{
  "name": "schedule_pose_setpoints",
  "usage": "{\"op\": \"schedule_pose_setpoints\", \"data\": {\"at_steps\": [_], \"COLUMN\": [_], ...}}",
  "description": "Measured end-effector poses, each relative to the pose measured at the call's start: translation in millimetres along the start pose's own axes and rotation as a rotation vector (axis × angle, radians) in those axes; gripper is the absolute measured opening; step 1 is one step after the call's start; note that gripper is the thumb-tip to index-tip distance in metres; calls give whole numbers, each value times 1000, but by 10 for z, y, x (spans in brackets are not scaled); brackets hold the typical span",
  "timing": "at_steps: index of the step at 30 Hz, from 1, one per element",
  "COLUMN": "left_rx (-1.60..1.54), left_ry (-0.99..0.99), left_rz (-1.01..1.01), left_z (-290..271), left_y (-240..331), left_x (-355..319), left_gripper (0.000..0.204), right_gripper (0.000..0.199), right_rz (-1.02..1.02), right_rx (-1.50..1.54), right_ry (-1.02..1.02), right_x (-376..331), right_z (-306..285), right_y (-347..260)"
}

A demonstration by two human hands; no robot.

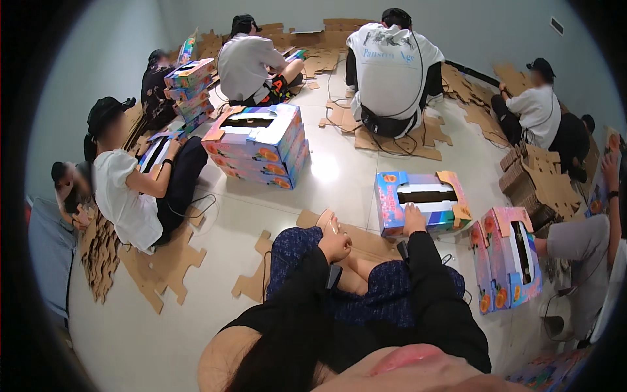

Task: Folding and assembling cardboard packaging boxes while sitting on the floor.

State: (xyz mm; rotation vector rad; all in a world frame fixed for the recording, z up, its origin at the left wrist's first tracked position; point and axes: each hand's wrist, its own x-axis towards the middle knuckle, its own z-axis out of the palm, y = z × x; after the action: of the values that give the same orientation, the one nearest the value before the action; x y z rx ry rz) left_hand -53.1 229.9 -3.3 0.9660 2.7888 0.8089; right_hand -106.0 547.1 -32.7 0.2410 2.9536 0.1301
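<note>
Floor (222, 294) bears formed carton (436, 208) at one o'clock, right hand (414, 221) fingers bent at its edge, left hand (336, 245) curled, both grips unclear, ten-o'clock cardboard (160, 271) unfolded.

Two cartons (506, 261) stand right of the front carton (434, 207); a carton stack (258, 149) sits left; cardboard (158, 264) lies farther left.

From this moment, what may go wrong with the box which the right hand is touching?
The box might slide or turn if pushed, since only the right hand touches it; the left hand is away from it. If it shifts rightward, it could bump the upright boxes beside it.
</note>
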Motion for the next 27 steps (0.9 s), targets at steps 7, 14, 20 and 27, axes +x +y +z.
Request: {"op": "schedule_pose_setpoints", "data": {"at_steps": [7, 14, 20, 27], "left_rx": [-43, -40, -240, -410], "left_ry": [-145, -221, 265, 709], "left_rz": [-118, -131, -18, -8], "left_z": [-36, 44, 107, -191], "left_y": [50, 86, 89, 176], "left_x": [0, 12, 86, 113], "left_gripper": [23, 26, 37, 52], "right_gripper": [83, 96, 104, 102], "right_rz": [-99, -245, -418, -383], "right_rx": [-220, -202, 116, 287], "right_ry": [140, 103, 267, 361], "right_x": [89, 244, 172, -750], "right_z": [39, -85, -598, -1384], "right_y": [-58, 82, 150, -426]}}
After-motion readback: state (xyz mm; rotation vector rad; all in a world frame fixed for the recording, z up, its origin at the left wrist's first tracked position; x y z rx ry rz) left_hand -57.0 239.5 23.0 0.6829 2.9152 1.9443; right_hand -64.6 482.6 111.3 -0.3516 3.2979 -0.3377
